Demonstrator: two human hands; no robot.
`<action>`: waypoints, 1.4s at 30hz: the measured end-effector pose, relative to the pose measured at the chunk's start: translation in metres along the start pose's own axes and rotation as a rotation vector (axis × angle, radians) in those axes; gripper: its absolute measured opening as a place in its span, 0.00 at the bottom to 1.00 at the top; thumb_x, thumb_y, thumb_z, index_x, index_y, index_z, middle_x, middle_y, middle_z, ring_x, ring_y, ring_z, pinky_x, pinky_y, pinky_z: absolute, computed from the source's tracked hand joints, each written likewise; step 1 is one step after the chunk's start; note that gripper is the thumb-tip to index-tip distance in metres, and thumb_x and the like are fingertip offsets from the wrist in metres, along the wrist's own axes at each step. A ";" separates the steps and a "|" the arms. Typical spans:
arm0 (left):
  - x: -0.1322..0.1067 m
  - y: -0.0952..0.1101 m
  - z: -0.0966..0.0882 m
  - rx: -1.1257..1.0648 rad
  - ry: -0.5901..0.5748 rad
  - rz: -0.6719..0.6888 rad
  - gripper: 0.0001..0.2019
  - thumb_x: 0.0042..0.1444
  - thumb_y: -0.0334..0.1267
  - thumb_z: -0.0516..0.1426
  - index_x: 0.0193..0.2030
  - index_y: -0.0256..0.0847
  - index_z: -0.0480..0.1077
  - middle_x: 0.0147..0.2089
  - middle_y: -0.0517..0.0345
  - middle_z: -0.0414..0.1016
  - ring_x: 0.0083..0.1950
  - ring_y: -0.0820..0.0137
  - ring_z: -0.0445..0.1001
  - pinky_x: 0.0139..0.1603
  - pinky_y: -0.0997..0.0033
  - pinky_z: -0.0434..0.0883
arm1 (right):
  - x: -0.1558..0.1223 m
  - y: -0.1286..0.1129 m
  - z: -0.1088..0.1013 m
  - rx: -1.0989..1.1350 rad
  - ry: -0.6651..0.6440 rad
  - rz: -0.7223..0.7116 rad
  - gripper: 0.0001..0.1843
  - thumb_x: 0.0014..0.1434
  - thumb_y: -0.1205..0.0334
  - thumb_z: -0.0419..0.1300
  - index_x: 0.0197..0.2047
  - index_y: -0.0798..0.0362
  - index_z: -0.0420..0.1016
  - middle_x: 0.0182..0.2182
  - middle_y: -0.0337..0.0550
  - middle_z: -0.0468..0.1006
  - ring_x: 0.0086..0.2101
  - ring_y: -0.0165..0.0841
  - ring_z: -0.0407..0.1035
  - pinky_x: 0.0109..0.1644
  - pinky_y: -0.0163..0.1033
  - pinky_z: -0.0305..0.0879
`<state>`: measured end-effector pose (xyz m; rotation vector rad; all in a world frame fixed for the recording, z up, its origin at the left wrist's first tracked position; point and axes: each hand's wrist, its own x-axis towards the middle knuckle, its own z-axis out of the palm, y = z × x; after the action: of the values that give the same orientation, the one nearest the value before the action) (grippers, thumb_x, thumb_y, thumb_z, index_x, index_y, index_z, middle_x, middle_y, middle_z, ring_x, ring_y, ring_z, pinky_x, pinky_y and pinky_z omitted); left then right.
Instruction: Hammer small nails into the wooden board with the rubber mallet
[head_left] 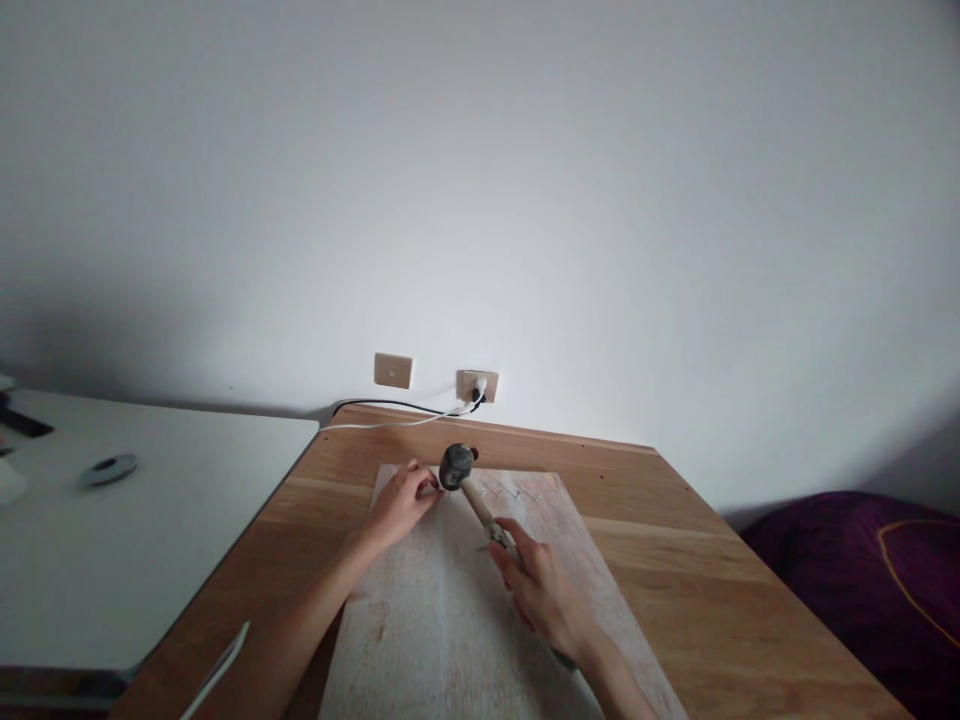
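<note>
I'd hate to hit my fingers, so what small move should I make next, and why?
I'd probably ease the black-headed, wooden-handled mallet back slightly with your right hand: its head appears very close to your left hand over the whitish wooden board, and I can't tell whether that hand pinches anything.

black hammer head point(456, 466), mottled whitish board point(420, 620)

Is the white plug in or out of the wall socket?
In: the white plug sits against the wall socket, its prongs out of sight.
</note>
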<state>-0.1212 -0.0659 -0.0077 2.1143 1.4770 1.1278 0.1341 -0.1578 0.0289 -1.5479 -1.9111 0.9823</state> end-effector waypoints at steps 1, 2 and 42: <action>0.001 0.000 0.000 -0.017 -0.012 0.015 0.02 0.59 0.32 0.60 0.36 0.40 0.75 0.38 0.56 0.72 0.40 0.66 0.73 0.42 0.70 0.68 | -0.001 0.001 -0.001 0.001 -0.003 0.009 0.34 0.69 0.36 0.46 0.66 0.50 0.65 0.26 0.35 0.72 0.18 0.29 0.64 0.24 0.33 0.61; 0.001 -0.001 0.000 -0.033 -0.022 0.027 0.04 0.60 0.31 0.59 0.34 0.40 0.75 0.38 0.56 0.72 0.40 0.67 0.74 0.42 0.70 0.68 | -0.002 0.002 -0.001 -0.003 -0.007 0.012 0.34 0.69 0.36 0.45 0.66 0.50 0.65 0.26 0.35 0.72 0.18 0.29 0.64 0.24 0.33 0.61; -0.003 -0.002 0.000 0.008 0.033 -0.023 0.18 0.49 0.37 0.68 0.46 0.42 0.71 0.44 0.56 0.73 0.44 0.63 0.74 0.46 0.66 0.71 | -0.003 -0.026 0.002 0.026 -0.014 -0.099 0.26 0.71 0.45 0.47 0.61 0.53 0.69 0.22 0.31 0.67 0.19 0.28 0.64 0.24 0.32 0.57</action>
<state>-0.1232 -0.0674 -0.0102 2.0882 1.5187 1.1553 0.1171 -0.1641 0.0485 -1.4212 -1.9568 0.9744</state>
